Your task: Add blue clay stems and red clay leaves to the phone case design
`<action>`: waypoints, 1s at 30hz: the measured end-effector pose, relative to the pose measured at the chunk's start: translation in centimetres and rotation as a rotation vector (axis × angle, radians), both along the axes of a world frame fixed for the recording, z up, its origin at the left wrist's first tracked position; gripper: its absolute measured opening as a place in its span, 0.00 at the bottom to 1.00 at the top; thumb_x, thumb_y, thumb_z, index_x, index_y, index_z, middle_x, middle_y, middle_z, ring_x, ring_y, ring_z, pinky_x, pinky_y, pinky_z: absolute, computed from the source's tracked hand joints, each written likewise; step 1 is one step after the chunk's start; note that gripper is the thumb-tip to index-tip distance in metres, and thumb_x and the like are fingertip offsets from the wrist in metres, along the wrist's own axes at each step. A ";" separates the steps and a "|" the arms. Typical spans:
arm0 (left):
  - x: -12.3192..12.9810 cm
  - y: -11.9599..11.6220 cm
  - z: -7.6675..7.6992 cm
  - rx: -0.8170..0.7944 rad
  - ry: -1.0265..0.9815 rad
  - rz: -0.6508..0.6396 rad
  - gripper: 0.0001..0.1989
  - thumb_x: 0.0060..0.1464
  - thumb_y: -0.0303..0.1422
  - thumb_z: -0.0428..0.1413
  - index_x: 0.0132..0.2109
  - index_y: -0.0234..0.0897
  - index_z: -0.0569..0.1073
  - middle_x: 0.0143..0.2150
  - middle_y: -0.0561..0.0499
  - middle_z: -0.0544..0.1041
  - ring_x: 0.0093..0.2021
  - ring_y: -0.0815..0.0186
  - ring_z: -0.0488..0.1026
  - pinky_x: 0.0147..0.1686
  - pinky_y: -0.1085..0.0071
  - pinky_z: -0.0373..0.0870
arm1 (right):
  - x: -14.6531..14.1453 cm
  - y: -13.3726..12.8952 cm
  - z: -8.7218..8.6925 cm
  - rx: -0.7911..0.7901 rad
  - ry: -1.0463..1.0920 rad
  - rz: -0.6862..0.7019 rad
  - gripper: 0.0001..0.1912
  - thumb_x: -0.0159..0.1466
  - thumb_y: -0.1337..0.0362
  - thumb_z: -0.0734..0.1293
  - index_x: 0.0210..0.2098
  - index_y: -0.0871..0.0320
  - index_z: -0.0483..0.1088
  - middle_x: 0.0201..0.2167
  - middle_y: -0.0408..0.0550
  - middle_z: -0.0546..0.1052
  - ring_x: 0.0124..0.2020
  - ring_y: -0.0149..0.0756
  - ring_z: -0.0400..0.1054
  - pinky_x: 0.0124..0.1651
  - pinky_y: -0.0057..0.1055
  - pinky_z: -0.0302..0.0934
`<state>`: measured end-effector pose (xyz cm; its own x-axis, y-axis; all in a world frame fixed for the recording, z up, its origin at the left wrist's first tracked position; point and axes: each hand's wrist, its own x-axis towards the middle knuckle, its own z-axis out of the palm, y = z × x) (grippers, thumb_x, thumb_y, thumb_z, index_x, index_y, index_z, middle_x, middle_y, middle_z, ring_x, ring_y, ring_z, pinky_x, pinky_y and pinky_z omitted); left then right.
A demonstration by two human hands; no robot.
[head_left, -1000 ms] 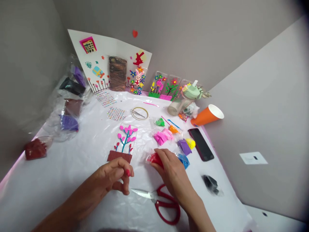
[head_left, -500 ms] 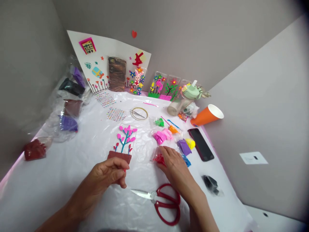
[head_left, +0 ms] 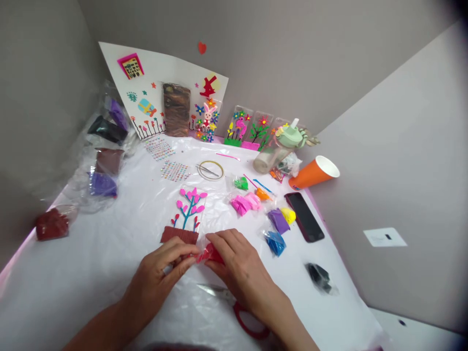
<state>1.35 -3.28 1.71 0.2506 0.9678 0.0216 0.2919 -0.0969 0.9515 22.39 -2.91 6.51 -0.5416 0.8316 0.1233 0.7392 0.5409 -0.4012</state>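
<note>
My right hand (head_left: 241, 268) is closed on a clear packet of red clay (head_left: 212, 253), near the middle of the table. The thumb and fingers of my left hand (head_left: 161, 273) pinch the packet's left side, where a bit of red shows. Just behind my left hand lies a clear case (head_left: 189, 209) with a clay plant of pink and red buds above a brown ribbed base (head_left: 179, 235). Red-handled scissors (head_left: 250, 324) lie below my right hand, which partly covers them.
Packets of pink (head_left: 241, 204), purple (head_left: 279, 221) and blue clay (head_left: 275, 243) lie right of centre. Further right are a phone (head_left: 304, 217), an orange cup (head_left: 314, 174) and a bottle (head_left: 274, 151). Bagged clay (head_left: 104, 185) lies left; decorated cases stand at the back.
My right hand has brought the red packet left, away from the blue clay, to my left hand. My left fingers now pinch its edge. The right arm covers more of the scissors.
</note>
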 end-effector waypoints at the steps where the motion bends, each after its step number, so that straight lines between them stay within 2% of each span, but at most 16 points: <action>1: 0.0 -0.1 -0.1 0.017 0.009 -0.012 0.09 0.62 0.36 0.57 0.43 0.47 0.82 0.36 0.54 0.80 0.37 0.66 0.79 0.38 0.75 0.73 | -0.1 -0.1 0.0 0.010 -0.021 0.003 0.18 0.69 0.67 0.70 0.57 0.60 0.66 0.48 0.54 0.77 0.45 0.45 0.69 0.47 0.42 0.71; 6: -0.1 0.0 -0.7 0.097 0.029 -0.046 0.10 0.63 0.35 0.56 0.47 0.47 0.82 0.36 0.54 0.80 0.37 0.66 0.80 0.41 0.75 0.75 | -0.4 -0.2 0.2 0.046 -0.072 0.027 0.15 0.71 0.68 0.66 0.56 0.63 0.66 0.46 0.55 0.76 0.44 0.45 0.67 0.46 0.43 0.70; 11: -0.3 0.4 -1.1 -0.010 0.072 -0.116 0.10 0.63 0.37 0.54 0.38 0.45 0.80 0.36 0.53 0.78 0.37 0.64 0.78 0.39 0.73 0.74 | -0.7 -0.1 0.0 0.047 -0.059 0.040 0.12 0.72 0.68 0.65 0.54 0.62 0.67 0.45 0.53 0.77 0.43 0.44 0.66 0.46 0.42 0.69; 13: -0.2 0.4 -1.1 -0.037 0.078 -0.112 0.08 0.61 0.36 0.55 0.37 0.44 0.79 0.34 0.54 0.76 0.34 0.66 0.75 0.37 0.73 0.72 | -0.9 -0.2 0.0 0.041 -0.050 0.045 0.11 0.72 0.69 0.65 0.54 0.62 0.68 0.44 0.53 0.77 0.43 0.44 0.66 0.45 0.41 0.69; 17: 0.0 0.5 -0.6 -0.091 0.070 -0.087 0.06 0.57 0.34 0.56 0.32 0.41 0.74 0.28 0.57 0.68 0.28 0.68 0.67 0.31 0.72 0.65 | -1.3 -0.2 0.3 0.006 -0.011 0.036 0.09 0.72 0.67 0.65 0.51 0.61 0.69 0.43 0.52 0.77 0.43 0.43 0.67 0.45 0.40 0.69; 19: -0.1 0.5 -0.1 -0.131 0.056 -0.083 0.06 0.56 0.34 0.56 0.31 0.41 0.73 0.28 0.57 0.68 0.27 0.69 0.67 0.30 0.73 0.65 | -1.4 -0.1 0.2 -0.001 0.004 0.025 0.08 0.73 0.65 0.65 0.50 0.60 0.69 0.42 0.51 0.77 0.42 0.43 0.67 0.44 0.39 0.69; 21: -0.5 0.7 0.6 -0.248 -0.017 -0.130 0.07 0.57 0.37 0.55 0.32 0.40 0.72 0.26 0.57 0.68 0.26 0.69 0.66 0.27 0.74 0.65 | -0.9 0.1 0.1 0.030 0.014 0.012 0.08 0.73 0.64 0.65 0.50 0.59 0.69 0.42 0.51 0.78 0.42 0.43 0.68 0.43 0.39 0.69; 23: -1.1 0.9 1.2 -0.456 -0.216 -0.208 0.09 0.57 0.40 0.57 0.33 0.40 0.72 0.22 0.58 0.68 0.23 0.70 0.65 0.25 0.74 0.64 | 0.1 0.5 -0.3 0.077 -0.014 -0.033 0.08 0.73 0.65 0.64 0.51 0.59 0.69 0.43 0.53 0.78 0.42 0.43 0.69 0.44 0.39 0.70; 25: -1.6 1.1 1.8 -0.646 -0.446 -0.232 0.11 0.57 0.43 0.60 0.35 0.40 0.73 0.21 0.58 0.69 0.22 0.71 0.66 0.26 0.74 0.66 | 1.5 1.0 -0.6 0.091 -0.110 -0.112 0.07 0.72 0.67 0.65 0.49 0.59 0.69 0.42 0.54 0.78 0.42 0.44 0.71 0.44 0.41 0.70; 27: -1.8 1.2 2.0 -0.701 -0.568 -0.166 0.11 0.58 0.43 0.62 0.36 0.40 0.75 0.25 0.57 0.73 0.25 0.71 0.71 0.31 0.74 0.70 | 2.7 1.2 -1.0 0.063 -0.238 -0.179 0.05 0.70 0.71 0.66 0.46 0.59 0.70 0.42 0.54 0.78 0.43 0.46 0.72 0.44 0.42 0.69; 30: -1.5 1.0 1.6 -0.685 -0.597 -0.022 0.11 0.59 0.44 0.62 0.41 0.43 0.79 0.35 0.54 0.80 0.35 0.68 0.78 0.39 0.73 0.75 | 3.5 1.3 -1.2 0.040 -0.349 -0.200 0.12 0.67 0.78 0.64 0.47 0.59 0.70 0.46 0.56 0.78 0.47 0.49 0.72 0.48 0.45 0.69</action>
